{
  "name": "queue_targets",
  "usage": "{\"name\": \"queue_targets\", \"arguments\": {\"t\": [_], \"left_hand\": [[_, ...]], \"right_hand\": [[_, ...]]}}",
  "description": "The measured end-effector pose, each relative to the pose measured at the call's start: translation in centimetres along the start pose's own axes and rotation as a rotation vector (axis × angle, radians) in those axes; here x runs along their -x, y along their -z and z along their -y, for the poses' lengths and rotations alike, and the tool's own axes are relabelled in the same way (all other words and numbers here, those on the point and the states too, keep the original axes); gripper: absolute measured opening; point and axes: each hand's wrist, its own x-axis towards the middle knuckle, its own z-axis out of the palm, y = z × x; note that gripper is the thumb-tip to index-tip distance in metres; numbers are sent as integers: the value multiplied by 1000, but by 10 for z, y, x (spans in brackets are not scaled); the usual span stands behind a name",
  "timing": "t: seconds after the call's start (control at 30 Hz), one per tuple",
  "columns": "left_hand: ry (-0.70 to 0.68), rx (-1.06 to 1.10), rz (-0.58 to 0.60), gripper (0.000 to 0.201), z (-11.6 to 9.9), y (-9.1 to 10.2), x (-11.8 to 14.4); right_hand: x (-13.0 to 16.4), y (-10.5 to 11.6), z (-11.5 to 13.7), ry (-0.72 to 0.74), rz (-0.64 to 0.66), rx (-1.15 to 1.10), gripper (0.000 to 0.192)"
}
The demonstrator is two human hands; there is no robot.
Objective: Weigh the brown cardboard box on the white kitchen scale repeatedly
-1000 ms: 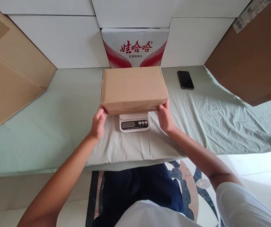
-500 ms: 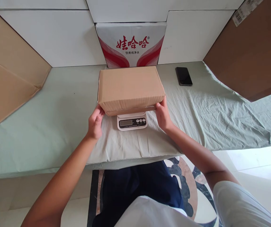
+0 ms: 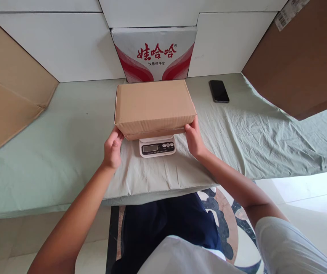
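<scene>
A brown cardboard box (image 3: 154, 102) sits over a small white digital scale (image 3: 157, 147), whose display and buttons show in front of it. The box covers the scale's platform, so I cannot tell how firmly it rests there. My left hand (image 3: 113, 148) grips the box's lower left front corner, with its fingertips partly hidden under the edge. At the lower right front corner, my right hand (image 3: 194, 139) holds the box, thumb on the front face and the other fingers along the side. The scale's display looks blank.
A white and red printed carton (image 3: 154, 53) stands behind the box against white panels (image 3: 55, 45). To the right lies a black phone (image 3: 219, 91). Large cardboard pieces flank both sides, left (image 3: 12, 87) and right (image 3: 303, 64). A pale green cloth (image 3: 80, 152) covers the surface.
The whole view has shifted slightly, so everything appears a little further left. Both hands keep their hold on the box, and its place over the scale looks the same.
</scene>
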Motion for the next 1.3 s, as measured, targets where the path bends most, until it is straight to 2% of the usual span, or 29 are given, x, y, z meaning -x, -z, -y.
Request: {"name": "queue_targets", "arguments": {"t": [0.3, 0.4, 0.57, 0.7, 0.87, 1.03, 1.3], "left_hand": [[-9, -8, 15, 71, -3, -2, -1], [-9, 19, -42, 76, -6, 0, -4], [-6, 92, -125, 70, -3, 10, -11], [16, 150, -182, 72, 7, 20, -18], [41, 187, -229, 79, 18, 29, -27], [60, 115, -186, 69, 25, 35, -30], [60, 165, -125, 76, 32, 35, -32]], "right_hand": [[0, -1, -1, 15, -21, -10, 83], [-4, 3, 3, 33, -72, 6, 83], [-14, 16, 10, 41, -181, -25, 77], [-22, 25, 0, -4, -235, -79, 77], [-26, 29, -17, -52, -214, -61, 83], [-29, 29, -27, -54, -193, -68, 84], [-32, 32, -35, -34, -196, -84, 74]]}}
